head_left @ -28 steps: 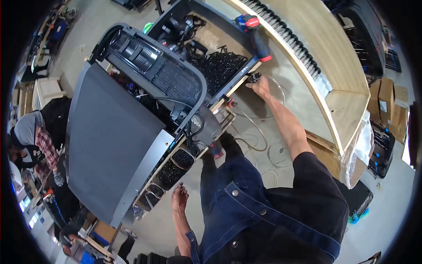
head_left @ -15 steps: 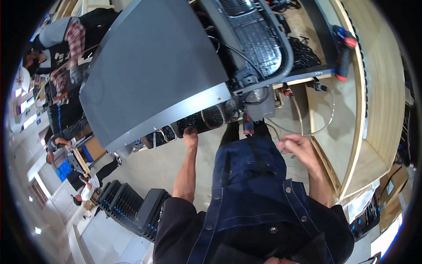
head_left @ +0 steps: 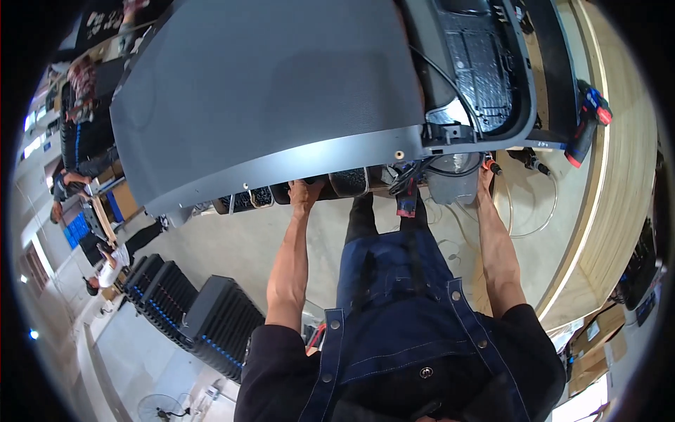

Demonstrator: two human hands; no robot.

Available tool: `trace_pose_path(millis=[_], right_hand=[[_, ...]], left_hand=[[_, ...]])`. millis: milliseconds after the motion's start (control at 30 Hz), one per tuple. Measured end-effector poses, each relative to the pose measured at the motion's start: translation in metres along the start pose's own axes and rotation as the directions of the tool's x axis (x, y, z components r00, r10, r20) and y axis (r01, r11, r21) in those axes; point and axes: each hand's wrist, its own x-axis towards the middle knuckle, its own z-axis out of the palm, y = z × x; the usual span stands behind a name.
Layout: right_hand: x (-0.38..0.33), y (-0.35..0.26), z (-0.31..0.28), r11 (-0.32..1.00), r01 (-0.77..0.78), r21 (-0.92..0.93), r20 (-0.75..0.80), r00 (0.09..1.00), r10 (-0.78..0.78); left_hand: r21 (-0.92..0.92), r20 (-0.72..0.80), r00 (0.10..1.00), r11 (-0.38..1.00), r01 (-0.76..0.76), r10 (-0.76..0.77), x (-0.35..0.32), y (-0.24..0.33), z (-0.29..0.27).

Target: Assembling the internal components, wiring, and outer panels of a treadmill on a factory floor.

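Both hands now grip the large grey panel's [head_left: 281, 105] near edge: left hand [head_left: 304, 193] curled underneath, right hand [head_left: 485, 184] newly arrived, fingers hidden.

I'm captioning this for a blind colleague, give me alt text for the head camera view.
A person's left hand and right hand reach up to the underside edge of a large grey moulded plastic panel on a workbench. A red and blue power tool lies at right; stacked black crates stand on the floor.
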Motion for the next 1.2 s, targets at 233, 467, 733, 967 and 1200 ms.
trace_pose_path(millis=[233,467,733,967,1200], right_hand=[[-0.050,-0.061,-0.029,0.944,-0.062,0.323,-0.014,0.997,0.071],[-0.169,-0.171,-0.072,0.984,0.160,0.072,-0.137,0.979,-0.149],[-0.307,-0.278,-0.098,0.915,0.359,0.184,-0.306,0.906,-0.294],[-0.370,-0.359,-0.051,0.683,0.407,0.606,-0.089,0.889,-0.450],[-0.407,-0.380,0.018,0.725,0.497,0.476,0.031,0.815,-0.579]], left_hand=[[-0.044,-0.026,0.943,0.942,-0.334,0.333,0.017,-0.052,-0.005],[-0.839,0.314,0.915,0.525,0.143,0.253,0.027,-0.103,-0.030],[-0.806,0.591,0.718,0.238,0.542,0.368,0.035,-0.113,-0.062],[-0.859,0.510,0.738,0.218,0.463,0.442,0.041,-0.131,-0.047],[-0.895,0.436,0.762,0.138,0.425,0.479,-0.001,-0.108,-0.070]])
